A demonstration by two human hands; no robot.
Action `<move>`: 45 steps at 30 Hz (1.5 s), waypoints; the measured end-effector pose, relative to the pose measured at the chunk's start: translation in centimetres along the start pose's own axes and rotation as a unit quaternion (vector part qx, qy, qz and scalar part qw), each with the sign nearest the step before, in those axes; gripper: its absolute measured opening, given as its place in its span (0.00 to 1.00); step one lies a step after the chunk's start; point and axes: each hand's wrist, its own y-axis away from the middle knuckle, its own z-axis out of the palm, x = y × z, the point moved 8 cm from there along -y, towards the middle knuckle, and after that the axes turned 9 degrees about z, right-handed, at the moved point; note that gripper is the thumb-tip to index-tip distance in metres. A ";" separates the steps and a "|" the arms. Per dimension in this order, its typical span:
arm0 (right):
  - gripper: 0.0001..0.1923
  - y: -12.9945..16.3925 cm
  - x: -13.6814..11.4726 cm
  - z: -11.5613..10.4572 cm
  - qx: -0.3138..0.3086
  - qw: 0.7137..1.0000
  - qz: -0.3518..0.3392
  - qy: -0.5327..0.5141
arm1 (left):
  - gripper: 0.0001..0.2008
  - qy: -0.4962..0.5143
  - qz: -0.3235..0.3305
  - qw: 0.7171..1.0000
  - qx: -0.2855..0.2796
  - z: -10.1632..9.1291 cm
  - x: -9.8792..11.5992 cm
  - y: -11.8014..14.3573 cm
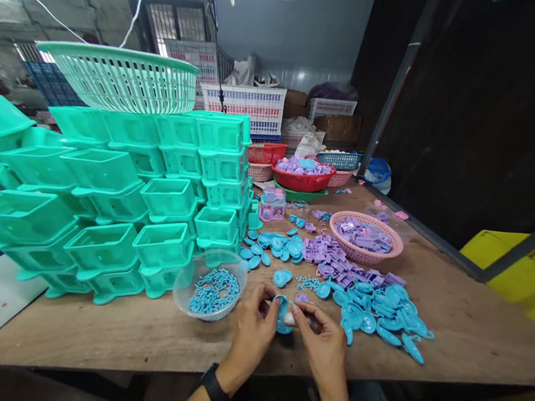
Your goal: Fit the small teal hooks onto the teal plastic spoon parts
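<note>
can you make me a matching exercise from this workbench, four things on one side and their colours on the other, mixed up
Things:
1. round basket of small purple parts
2. bowl of tiny blue pieces
3. stacked tubs
4. basket at the back of the table

Colours:
A. clear
B. red
C. pink
D. teal green

Pairs: 1-C, 2-A, 3-D, 4-B
</note>
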 end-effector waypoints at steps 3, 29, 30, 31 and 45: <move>0.16 0.6 -1.9 0.0 0.021 0.999 -0.029 0.002 | 0.13 0.074 -0.045 0.996 -0.004 0.2 -0.1 0.1; 0.14 0.0 -1.9 -1.2 -0.015 0.986 -0.048 0.160 | 0.08 -0.107 0.190 0.971 -0.096 1.4 3.9 2.8; 0.13 -0.4 -1.3 -2.0 -0.007 0.978 -0.056 0.202 | 0.07 -0.110 0.179 0.971 -0.116 1.8 3.4 3.1; 0.12 -0.8 -0.8 -3.0 0.006 0.965 -0.063 0.256 | 0.07 -0.124 0.170 0.969 -0.129 2.2 2.8 3.3; 0.10 -7.9 0.0 2.8 -0.057 0.826 -0.126 0.546 | 0.09 -0.304 0.051 0.928 -0.208 4.4 -1.3 1.7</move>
